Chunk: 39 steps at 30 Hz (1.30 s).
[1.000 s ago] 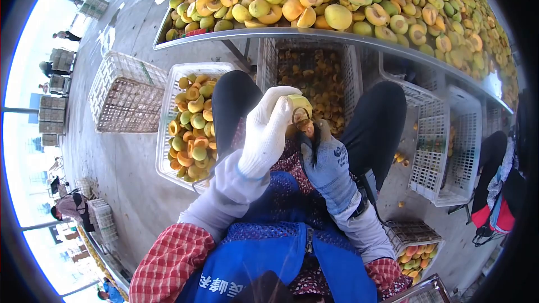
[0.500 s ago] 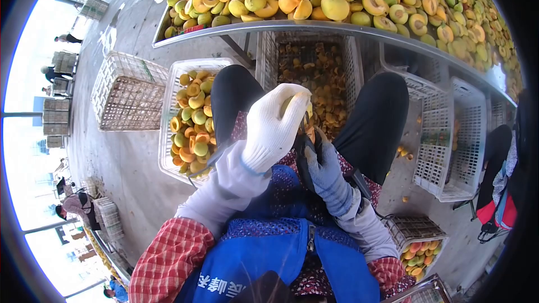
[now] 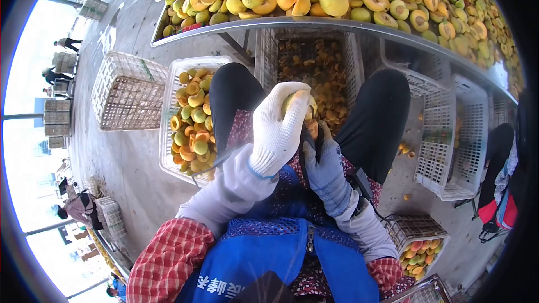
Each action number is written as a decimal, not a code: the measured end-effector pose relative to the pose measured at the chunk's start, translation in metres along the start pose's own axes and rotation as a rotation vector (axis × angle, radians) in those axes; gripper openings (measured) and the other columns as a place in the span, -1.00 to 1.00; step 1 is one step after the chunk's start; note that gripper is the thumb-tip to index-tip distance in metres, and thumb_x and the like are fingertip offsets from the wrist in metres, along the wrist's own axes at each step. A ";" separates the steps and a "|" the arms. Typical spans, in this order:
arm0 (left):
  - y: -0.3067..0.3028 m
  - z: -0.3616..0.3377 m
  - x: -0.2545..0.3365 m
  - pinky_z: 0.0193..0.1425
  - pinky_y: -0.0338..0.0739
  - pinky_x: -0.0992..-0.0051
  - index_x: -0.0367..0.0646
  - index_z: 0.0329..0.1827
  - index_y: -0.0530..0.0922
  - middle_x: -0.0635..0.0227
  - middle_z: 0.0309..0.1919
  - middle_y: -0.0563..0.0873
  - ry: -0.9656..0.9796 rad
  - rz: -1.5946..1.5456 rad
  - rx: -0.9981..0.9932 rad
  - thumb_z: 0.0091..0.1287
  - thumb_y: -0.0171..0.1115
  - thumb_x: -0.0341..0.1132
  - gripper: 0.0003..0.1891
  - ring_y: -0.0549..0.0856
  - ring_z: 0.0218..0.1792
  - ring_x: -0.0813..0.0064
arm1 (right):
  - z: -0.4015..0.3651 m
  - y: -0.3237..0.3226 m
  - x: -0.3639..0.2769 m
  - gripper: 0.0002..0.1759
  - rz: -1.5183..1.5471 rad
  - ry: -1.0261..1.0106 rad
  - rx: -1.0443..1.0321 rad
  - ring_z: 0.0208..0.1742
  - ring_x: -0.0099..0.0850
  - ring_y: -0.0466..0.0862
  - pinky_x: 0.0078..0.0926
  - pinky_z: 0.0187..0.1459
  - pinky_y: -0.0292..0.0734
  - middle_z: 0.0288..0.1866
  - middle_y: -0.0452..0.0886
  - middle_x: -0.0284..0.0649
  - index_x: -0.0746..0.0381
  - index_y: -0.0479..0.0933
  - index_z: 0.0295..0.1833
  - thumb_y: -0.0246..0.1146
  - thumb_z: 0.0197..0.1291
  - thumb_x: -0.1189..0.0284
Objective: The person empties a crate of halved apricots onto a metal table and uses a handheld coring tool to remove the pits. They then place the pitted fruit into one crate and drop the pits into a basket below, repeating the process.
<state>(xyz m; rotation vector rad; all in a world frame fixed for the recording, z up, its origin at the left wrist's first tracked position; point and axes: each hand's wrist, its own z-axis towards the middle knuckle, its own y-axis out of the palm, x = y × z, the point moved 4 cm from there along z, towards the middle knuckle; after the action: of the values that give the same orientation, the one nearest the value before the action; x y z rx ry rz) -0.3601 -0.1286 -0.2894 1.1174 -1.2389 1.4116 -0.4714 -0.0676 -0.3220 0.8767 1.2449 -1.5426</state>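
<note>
My left hand [image 3: 279, 126], in a white knit glove, is closed around a yellow-green fruit [image 3: 291, 102] above my lap. Just to its right, my right hand [image 3: 327, 171], in a blue-grey glove with dark fingertips, is closed on a dark tool whose shape is mostly hidden. Orange fruit flesh [image 3: 311, 128] shows between the two hands, touching the tool's end. Beyond my knees stands a metal-edged table [image 3: 252, 24] heaped with halved fruit [image 3: 334, 4]. Beneath it, between my knees, a crate [image 3: 268, 59] holds small orange-brown pieces.
A white crate of cut fruit [image 3: 168, 134] stands left of my knee, beside an upright woven crate [image 3: 132, 92]. White crates [image 3: 438, 151] are at the right, and another fruit crate [image 3: 418, 227] is at lower right. Several people are far left; a person's dark-clothed leg [image 3: 497, 154] shows far right.
My left hand has turned slightly, showing more of the fruit. My right hand has shifted a little down and right. At the far left, people have changed posture.
</note>
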 end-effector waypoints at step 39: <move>0.002 0.016 -0.011 -0.16 0.56 0.55 -0.28 -0.08 0.65 0.30 -0.29 0.72 -0.259 -0.208 -0.575 0.42 0.14 -0.17 -0.68 0.67 -0.31 0.55 | -0.022 0.020 0.007 -0.56 1.673 1.052 -0.667 -0.77 -0.68 0.19 -0.70 -0.78 0.12 -0.61 0.27 -0.47 0.05 0.38 -0.12 0.00 0.45 -0.12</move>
<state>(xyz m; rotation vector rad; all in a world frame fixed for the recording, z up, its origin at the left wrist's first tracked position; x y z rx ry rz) -0.3598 -0.1451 -0.2988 0.9999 -1.5330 0.6968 -0.4553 -0.0491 -0.3400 1.6017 0.9131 0.7186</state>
